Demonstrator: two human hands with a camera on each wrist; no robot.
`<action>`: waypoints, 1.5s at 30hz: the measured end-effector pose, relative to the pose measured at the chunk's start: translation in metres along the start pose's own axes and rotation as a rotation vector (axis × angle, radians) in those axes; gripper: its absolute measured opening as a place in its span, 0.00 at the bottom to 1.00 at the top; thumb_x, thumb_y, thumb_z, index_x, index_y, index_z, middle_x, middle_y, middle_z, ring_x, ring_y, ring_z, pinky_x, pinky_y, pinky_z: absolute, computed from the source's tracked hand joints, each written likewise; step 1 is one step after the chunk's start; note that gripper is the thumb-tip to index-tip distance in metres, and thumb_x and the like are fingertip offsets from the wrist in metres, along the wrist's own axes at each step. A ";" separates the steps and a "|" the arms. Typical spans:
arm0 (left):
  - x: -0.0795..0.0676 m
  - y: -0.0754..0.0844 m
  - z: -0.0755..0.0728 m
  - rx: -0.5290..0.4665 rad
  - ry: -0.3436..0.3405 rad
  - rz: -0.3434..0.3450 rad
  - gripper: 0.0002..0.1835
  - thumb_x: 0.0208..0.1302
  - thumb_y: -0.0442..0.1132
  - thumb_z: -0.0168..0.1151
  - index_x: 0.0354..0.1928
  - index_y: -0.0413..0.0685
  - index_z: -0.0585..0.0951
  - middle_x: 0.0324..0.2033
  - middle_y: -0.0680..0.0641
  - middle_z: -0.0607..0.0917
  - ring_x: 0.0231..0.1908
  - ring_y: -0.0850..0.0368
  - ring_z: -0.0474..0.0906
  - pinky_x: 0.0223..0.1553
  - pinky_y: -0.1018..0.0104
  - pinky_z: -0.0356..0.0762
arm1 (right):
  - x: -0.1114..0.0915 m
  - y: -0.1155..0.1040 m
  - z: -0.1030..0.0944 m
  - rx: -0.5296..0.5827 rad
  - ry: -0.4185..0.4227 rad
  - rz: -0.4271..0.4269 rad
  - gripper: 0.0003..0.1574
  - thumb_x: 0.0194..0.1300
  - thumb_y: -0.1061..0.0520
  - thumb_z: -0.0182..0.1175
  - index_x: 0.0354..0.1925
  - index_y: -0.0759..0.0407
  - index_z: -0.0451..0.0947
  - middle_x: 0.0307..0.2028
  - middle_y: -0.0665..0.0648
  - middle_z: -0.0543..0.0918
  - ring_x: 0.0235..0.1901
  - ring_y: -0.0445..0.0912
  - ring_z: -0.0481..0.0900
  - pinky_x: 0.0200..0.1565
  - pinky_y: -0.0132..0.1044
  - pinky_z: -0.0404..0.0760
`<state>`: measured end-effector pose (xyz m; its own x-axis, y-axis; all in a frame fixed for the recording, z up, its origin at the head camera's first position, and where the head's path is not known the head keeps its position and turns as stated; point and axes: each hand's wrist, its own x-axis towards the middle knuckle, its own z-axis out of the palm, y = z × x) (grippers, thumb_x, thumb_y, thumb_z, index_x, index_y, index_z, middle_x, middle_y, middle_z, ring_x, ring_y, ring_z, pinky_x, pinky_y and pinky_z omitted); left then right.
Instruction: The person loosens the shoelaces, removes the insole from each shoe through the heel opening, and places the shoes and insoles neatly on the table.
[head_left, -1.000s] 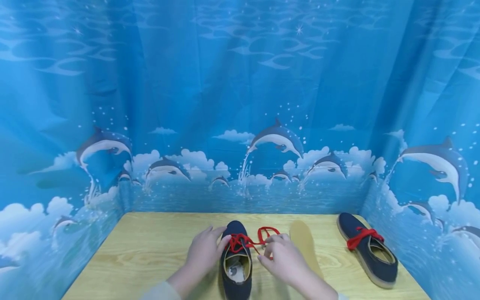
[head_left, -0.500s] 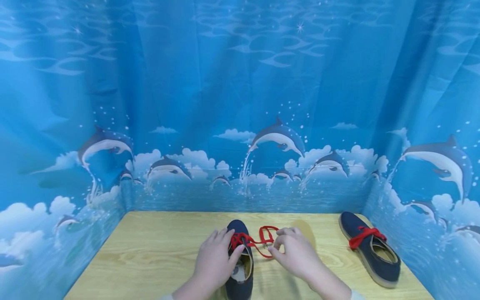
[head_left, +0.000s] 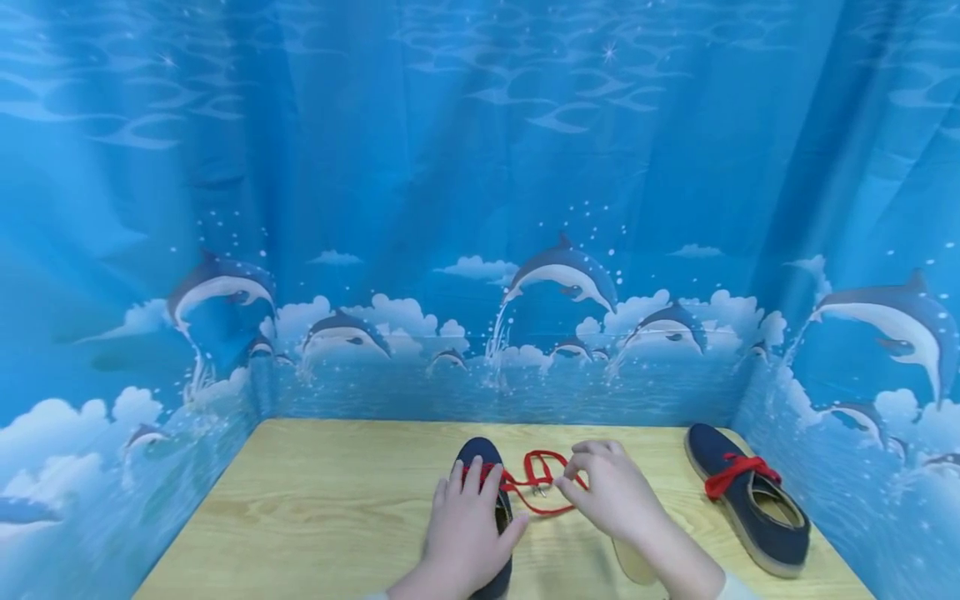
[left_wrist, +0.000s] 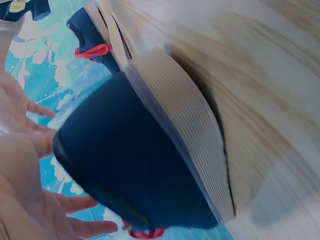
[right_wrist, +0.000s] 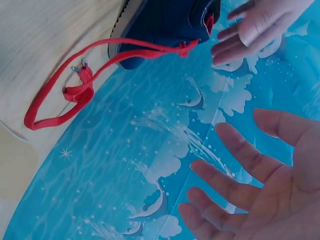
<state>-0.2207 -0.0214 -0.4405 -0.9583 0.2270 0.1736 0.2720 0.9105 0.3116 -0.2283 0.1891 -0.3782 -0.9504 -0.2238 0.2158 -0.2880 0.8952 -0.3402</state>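
Note:
A navy shoe (head_left: 477, 450) with red laces (head_left: 542, 482) lies toe away near the middle of the wooden table. My left hand (head_left: 467, 533) is over it with fingers spread across the lacing, hiding most of the shoe's opening. In the left wrist view the shoe's heel (left_wrist: 125, 150) stands beside the thumb and fingers. To the shoe's right the laces trail in a loop on the table, their metal tips (right_wrist: 80, 66) together. My right hand (head_left: 615, 496) hovers beside that loop. Its fingers are loosely bent and apart, with nothing between them in the right wrist view.
A second navy shoe (head_left: 783, 546) with a tied red bow stands at the table's right edge. A tan insole (head_left: 633, 567) lies partly under my right forearm. A blue dolphin-print curtain (head_left: 480, 208) encloses the back and sides of the wooden table (head_left: 322, 500).
My left hand has moved right, its fingers now spread over the shoe's lacing. My right hand has drawn away to the right from the laces, which lie loose on the table.

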 end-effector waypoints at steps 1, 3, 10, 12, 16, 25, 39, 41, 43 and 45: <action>0.001 0.002 0.002 -0.002 -0.011 0.003 0.48 0.62 0.80 0.44 0.72 0.53 0.70 0.72 0.38 0.67 0.71 0.31 0.57 0.66 0.30 0.58 | 0.001 0.001 -0.001 0.002 0.004 0.001 0.10 0.64 0.47 0.69 0.26 0.40 0.82 0.56 0.60 0.81 0.60 0.62 0.73 0.57 0.63 0.76; 0.004 0.007 0.005 -0.001 -0.024 0.008 0.50 0.60 0.81 0.44 0.73 0.54 0.69 0.73 0.37 0.65 0.72 0.31 0.55 0.67 0.30 0.56 | 0.002 0.003 -0.002 0.005 0.008 0.003 0.09 0.64 0.48 0.69 0.26 0.41 0.83 0.57 0.60 0.81 0.59 0.62 0.73 0.56 0.63 0.76; 0.011 0.014 0.016 0.084 -0.074 -0.034 0.50 0.57 0.80 0.51 0.75 0.58 0.66 0.75 0.38 0.60 0.73 0.30 0.52 0.69 0.30 0.51 | 0.006 0.011 -0.007 0.032 0.008 0.016 0.06 0.65 0.47 0.68 0.33 0.44 0.86 0.60 0.62 0.79 0.61 0.63 0.71 0.56 0.64 0.75; 0.013 0.014 0.018 0.090 -0.100 -0.049 0.50 0.57 0.78 0.55 0.75 0.58 0.66 0.75 0.38 0.58 0.73 0.30 0.50 0.69 0.29 0.50 | 0.006 0.014 -0.010 0.036 0.009 0.022 0.06 0.65 0.47 0.68 0.35 0.45 0.86 0.60 0.62 0.79 0.61 0.63 0.71 0.56 0.64 0.75; 0.016 0.012 0.021 0.062 -0.133 -0.063 0.47 0.56 0.72 0.62 0.74 0.56 0.69 0.75 0.37 0.58 0.74 0.30 0.47 0.69 0.29 0.49 | 0.006 0.019 -0.015 0.030 0.010 0.033 0.09 0.66 0.46 0.67 0.38 0.47 0.86 0.61 0.63 0.78 0.62 0.64 0.69 0.57 0.65 0.74; 0.016 0.002 0.015 0.042 -0.161 -0.062 0.40 0.57 0.56 0.69 0.71 0.52 0.72 0.74 0.37 0.61 0.74 0.33 0.49 0.70 0.32 0.51 | 0.004 0.028 -0.026 0.022 0.030 0.066 0.17 0.67 0.42 0.65 0.44 0.52 0.86 0.62 0.66 0.76 0.62 0.67 0.68 0.56 0.68 0.73; 0.011 -0.038 0.007 0.049 -0.122 -0.071 0.39 0.53 0.41 0.66 0.70 0.46 0.72 0.72 0.33 0.64 0.74 0.33 0.51 0.69 0.34 0.55 | -0.001 0.041 -0.040 0.012 0.044 0.083 0.21 0.66 0.42 0.65 0.49 0.54 0.85 0.62 0.69 0.75 0.61 0.69 0.66 0.53 0.72 0.71; 0.010 -0.043 0.005 0.043 -0.117 -0.079 0.38 0.53 0.39 0.65 0.70 0.45 0.72 0.71 0.33 0.64 0.74 0.32 0.51 0.69 0.33 0.55 | -0.001 0.042 -0.042 0.003 0.047 0.082 0.21 0.66 0.42 0.65 0.49 0.53 0.85 0.63 0.69 0.75 0.62 0.70 0.65 0.54 0.73 0.69; 0.009 -0.049 0.003 0.034 -0.117 -0.090 0.39 0.52 0.38 0.64 0.71 0.45 0.72 0.72 0.33 0.64 0.74 0.32 0.51 0.69 0.32 0.54 | -0.001 0.042 -0.044 0.002 0.042 0.083 0.22 0.66 0.41 0.65 0.50 0.53 0.85 0.63 0.69 0.74 0.62 0.70 0.65 0.55 0.73 0.68; 0.008 -0.054 0.001 0.028 -0.118 -0.102 0.39 0.51 0.37 0.64 0.71 0.45 0.72 0.72 0.32 0.64 0.74 0.32 0.51 0.69 0.32 0.54 | -0.002 0.043 -0.046 0.002 0.036 0.087 0.23 0.67 0.40 0.65 0.51 0.53 0.84 0.63 0.69 0.74 0.62 0.71 0.64 0.55 0.73 0.68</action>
<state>-0.2432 -0.0687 -0.4567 -0.9849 0.1703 0.0310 0.1718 0.9398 0.2953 -0.2336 0.2453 -0.3513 -0.9671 -0.1310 0.2181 -0.2046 0.9098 -0.3610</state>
